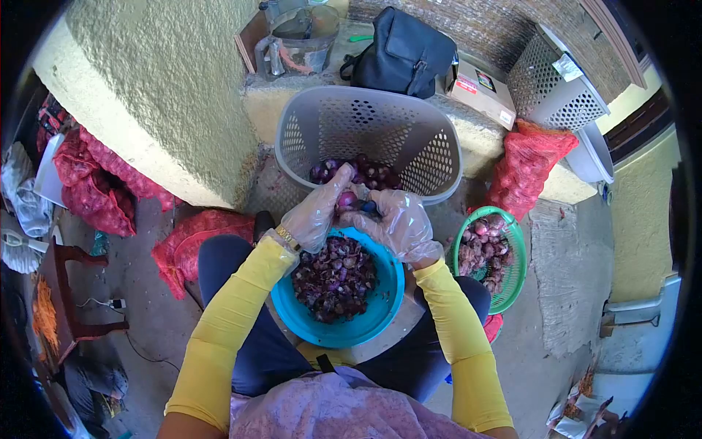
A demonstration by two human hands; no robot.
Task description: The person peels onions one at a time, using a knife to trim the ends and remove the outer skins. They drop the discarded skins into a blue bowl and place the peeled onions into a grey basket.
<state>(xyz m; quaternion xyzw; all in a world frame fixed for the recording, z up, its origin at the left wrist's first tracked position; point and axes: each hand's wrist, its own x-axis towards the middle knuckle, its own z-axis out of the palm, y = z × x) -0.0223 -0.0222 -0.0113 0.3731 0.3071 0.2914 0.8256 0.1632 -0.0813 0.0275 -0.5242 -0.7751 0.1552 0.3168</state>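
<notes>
In clear plastic gloves, my hands meet over the near rim of a grey perforated basket (439, 192) and a blue basin (393, 307). My left hand (313, 214) is closed on a purple-red onion (346, 198). My right hand (401, 223) is closed beside it around a small dark-blue object (371, 207), perhaps a tool handle; the rest of it is hidden by the fingers. Dark onion skins and scraps (335, 282) fill much of the basin between my knees. Several shiny purple onions (374, 174) lie at the bottom of the grey basket.
To the right stand a green basket (521, 274) of unpeeled onions and a full red mesh sack (528, 167). More red sacks (91, 179) lie at the left, beside a wooden stool (64, 293). A black backpack (411, 55) and a cardboard box (479, 91) sit on the ledge behind.
</notes>
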